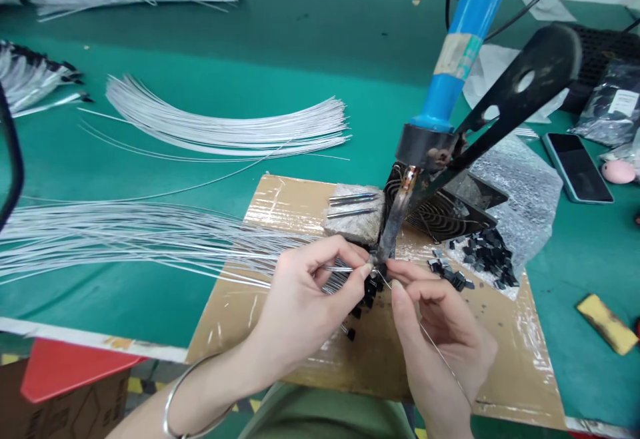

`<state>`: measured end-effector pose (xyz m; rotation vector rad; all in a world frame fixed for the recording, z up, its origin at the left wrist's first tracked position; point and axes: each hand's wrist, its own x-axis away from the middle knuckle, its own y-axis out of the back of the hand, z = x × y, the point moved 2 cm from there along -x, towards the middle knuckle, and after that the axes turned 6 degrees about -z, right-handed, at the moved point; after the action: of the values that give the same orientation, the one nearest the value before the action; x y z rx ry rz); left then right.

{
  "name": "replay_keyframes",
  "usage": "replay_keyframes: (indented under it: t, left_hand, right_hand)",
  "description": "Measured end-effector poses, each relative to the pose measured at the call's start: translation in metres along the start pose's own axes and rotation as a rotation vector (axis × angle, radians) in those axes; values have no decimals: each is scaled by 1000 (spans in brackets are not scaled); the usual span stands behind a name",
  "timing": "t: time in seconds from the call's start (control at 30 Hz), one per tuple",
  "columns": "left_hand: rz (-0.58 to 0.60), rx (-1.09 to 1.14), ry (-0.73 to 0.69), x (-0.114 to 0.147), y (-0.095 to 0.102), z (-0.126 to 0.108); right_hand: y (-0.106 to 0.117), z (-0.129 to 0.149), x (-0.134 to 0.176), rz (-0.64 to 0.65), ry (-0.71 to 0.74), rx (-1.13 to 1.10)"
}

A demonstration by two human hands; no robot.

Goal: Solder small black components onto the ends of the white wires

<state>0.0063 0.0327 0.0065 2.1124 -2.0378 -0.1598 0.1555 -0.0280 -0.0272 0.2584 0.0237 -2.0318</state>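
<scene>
My left hand pinches a thin white wire between thumb and fingertips, just below the tip of a soldering iron. The iron's blue handle hangs in a black metal bracket, its stained tip pointing down at my fingertips. In my right hand a strand of solder wire is pinched, its end reaching the iron's tip. Small black connectors on white wires lie under my hands. The joint itself is partly hidden by my fingers. Loose white wires stretch leftward.
Under the work lies a cardboard sheet with a grey block holding metal rods. A black fan-like grille, loose black pieces on bubble wrap, a phone and a yellow sponge are rightward. Another wire bundle lies behind.
</scene>
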Motion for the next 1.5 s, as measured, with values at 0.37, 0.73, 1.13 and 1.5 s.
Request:
replay_keyframes:
  t: [0.37, 0.73, 1.13, 1.5]
  left_hand:
    - [-1, -13, -1, -2, -1, 0]
    - [13, -31, 3, 1, -2, -1]
    - [-1, -7, -23, 2, -1, -2]
    - [2, -15, -23, 1, -1, 0]
  right_hand:
    - [0, 0, 1, -4, 34, 21]
    - [-4, 5, 5, -44, 97, 124]
    - [-2, 5, 5, -16, 207, 200]
    - [-3, 2, 4, -13, 187, 145]
